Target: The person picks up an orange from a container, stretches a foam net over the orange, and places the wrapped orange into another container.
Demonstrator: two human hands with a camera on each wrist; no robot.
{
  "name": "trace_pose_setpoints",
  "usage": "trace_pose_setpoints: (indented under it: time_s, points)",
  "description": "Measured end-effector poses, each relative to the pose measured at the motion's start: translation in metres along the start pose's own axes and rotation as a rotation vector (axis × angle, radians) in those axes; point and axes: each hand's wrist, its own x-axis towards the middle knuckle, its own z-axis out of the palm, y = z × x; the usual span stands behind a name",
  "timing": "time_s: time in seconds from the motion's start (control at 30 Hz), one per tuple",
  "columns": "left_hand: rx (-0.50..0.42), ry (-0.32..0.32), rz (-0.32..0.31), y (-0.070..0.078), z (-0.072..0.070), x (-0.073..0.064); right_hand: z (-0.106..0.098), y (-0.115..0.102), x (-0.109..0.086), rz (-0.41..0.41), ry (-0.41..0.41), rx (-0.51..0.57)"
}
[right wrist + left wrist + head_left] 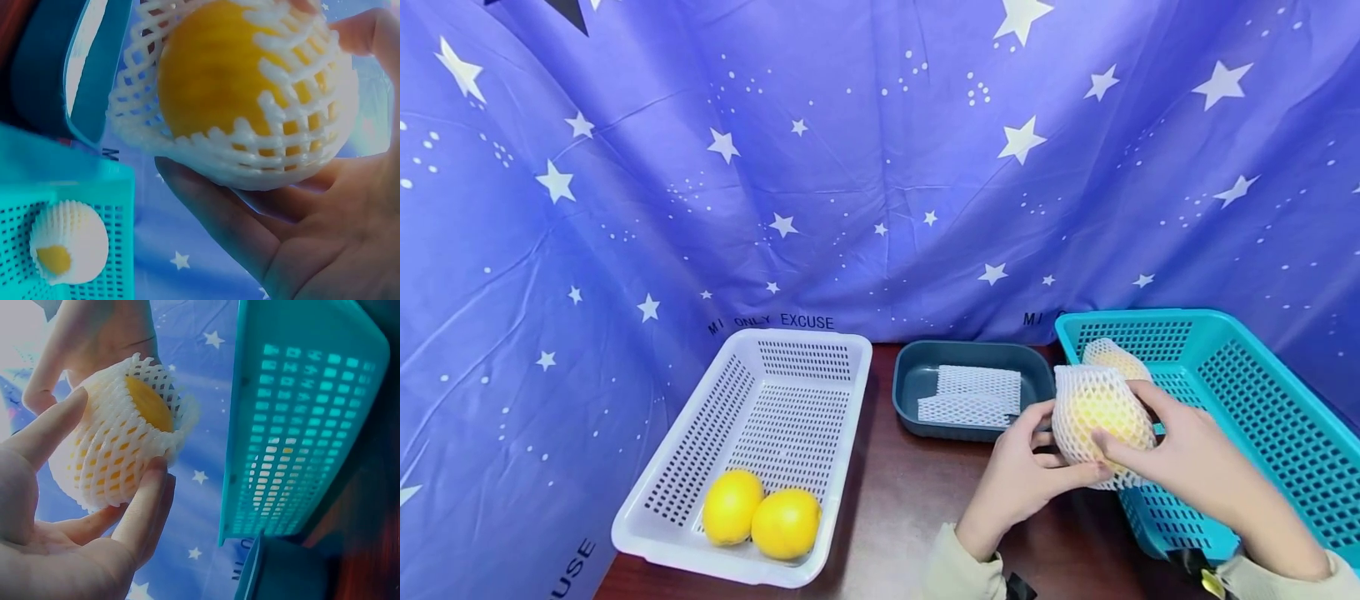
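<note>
Left hand [1024,472] and right hand [1197,450] grasped the fruit [209,72] in its foam net [1075,423] by the left edge of the green basket [1273,400]. The net gaped; a slackened hold risked the fruit slipping out.

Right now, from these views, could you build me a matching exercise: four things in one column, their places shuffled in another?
Things
1. bare yellow fruits
2. flat foam nets
3. nearer netted fruit
4. other netted fruit

Places
A. in the teal basket
B. held by left hand and right hand
C. in the dark tray
D. in the white basket

Pairs: 1-D, 2-C, 3-B, 4-A
</note>
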Motion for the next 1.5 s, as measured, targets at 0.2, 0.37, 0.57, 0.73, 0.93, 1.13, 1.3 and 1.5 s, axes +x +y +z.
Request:
trace_pose_setpoints:
  time_s: [0.2, 0.37, 0.57, 0.73, 0.93, 1.13, 1.3, 1.5]
  points:
    - [0.016, -0.021, 0.024, -0.008, 0.007, 0.003, -0.011, 0.011, 0.0, 0.027, -0.001, -0.048]
    - [0.088, 0.017, -0.078, -0.016, 0.018, 0.005, -0.023, 0.021, 0.0, 0.068, 0.026, -0.106]
    - [0.197, 0.008, -0.192, -0.025, 0.03, 0.008, -0.035, 0.034, 0.003, 0.094, 0.09, -0.17]
    - [0.236, -0.019, -0.218, -0.028, 0.036, 0.009, -0.045, 0.043, 0.005, 0.106, 0.144, -0.21]
    - [0.196, 0.009, -0.185, -0.028, 0.038, 0.009, -0.053, 0.055, 0.01, 0.139, 0.178, -0.252]
    - [0.2, 0.041, -0.159, -0.03, 0.041, 0.011, -0.059, 0.073, 0.021, 0.154, 0.197, -0.265]
    - [0.239, 0.052, -0.147, -0.031, 0.042, 0.012, -0.066, 0.087, 0.036, 0.173, 0.183, -0.292]
    - [0.252, 0.042, -0.142, -0.031, 0.044, 0.013, -0.07, 0.101, 0.056, 0.207, 0.084, -0.343]
